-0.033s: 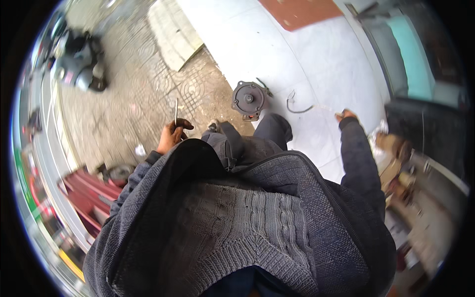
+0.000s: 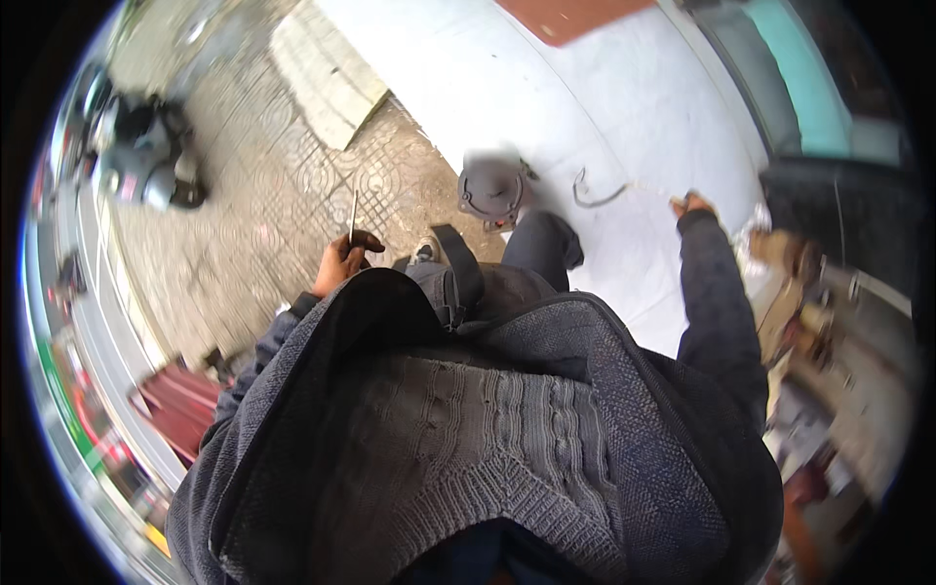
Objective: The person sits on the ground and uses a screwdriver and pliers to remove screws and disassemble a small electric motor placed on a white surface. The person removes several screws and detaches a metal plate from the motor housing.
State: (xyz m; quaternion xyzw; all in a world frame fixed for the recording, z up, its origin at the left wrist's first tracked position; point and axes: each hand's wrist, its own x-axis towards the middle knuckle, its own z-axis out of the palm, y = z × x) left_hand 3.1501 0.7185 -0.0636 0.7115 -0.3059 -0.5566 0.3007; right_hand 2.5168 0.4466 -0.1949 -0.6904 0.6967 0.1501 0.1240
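Observation:
At the left, my left hand (image 2: 341,265) is closed around a thin pale rod (image 2: 354,216), whose upper end points away from me. My right hand (image 2: 690,203) is stretched out over the white surface, its fingers pinched on the end of a wire. That wire (image 2: 600,199) has a pale stretch near the fingers and a dark, curved far part with a hooked end. Between my hands, next to my knee, stands a round dark metal motor (image 2: 494,190) with a flanged rim. It is blurred, and neither hand touches it.
The white tiled surface (image 2: 546,97) carries a reddish-brown panel (image 2: 575,18) at its far end. Patterned paving (image 2: 244,205) lies left, with a pale slab (image 2: 327,73) and a parked motorbike (image 2: 151,156). A dark box (image 2: 838,210) and cluttered parts (image 2: 785,258) stand right.
My right hand has moved slightly right and away from me, and the wire has swung with it. My left hand keeps the rod. The motor looks more blurred than before.

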